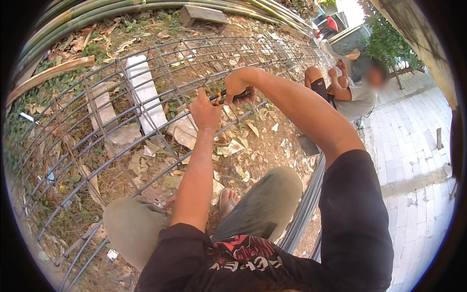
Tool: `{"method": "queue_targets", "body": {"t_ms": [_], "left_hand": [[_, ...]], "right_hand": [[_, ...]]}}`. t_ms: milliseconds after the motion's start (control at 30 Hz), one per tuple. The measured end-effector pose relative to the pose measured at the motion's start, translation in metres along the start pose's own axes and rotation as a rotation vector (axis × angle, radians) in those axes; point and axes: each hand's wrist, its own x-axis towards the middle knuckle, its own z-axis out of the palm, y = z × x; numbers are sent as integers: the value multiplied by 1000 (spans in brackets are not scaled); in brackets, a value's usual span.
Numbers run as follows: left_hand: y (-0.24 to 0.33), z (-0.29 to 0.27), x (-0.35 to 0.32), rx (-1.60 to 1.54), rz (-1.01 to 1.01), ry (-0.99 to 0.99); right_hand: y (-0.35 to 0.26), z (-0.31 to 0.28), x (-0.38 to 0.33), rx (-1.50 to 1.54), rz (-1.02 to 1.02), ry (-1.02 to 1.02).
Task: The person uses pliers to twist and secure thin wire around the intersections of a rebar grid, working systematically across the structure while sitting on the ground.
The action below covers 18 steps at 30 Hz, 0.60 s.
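In front of me a long cage of steel reinforcing bars stretches over the ground, its rods crossed by thinner ties. My right hand is wrapped around a pair of pliers with orange and black handles, held over the near part of the cage. Close beside the pliers' head, my left hand has its fingers closed at a crossing of the bars. What lies between those fingers is too small and covered to make out. The pliers' jaws are partly hidden by the left hand.
A white block lies beneath the cage, near flat stone pieces. Bamboo poles and a wooden block lie beyond. At right another person sits by the paved floor. Thin rods run beside my right leg.
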Motion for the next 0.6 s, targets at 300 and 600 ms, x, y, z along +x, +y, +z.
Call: {"method": "queue_targets", "body": {"t_ms": [300,600], "left_hand": [[-34,-31,55,-182,-22,-480],[-4,-3,-6,69,134,-43]], "right_hand": [[-10,45,-4,-1189,-486,1107],[17,24,-2,164,-107,-33]]}}
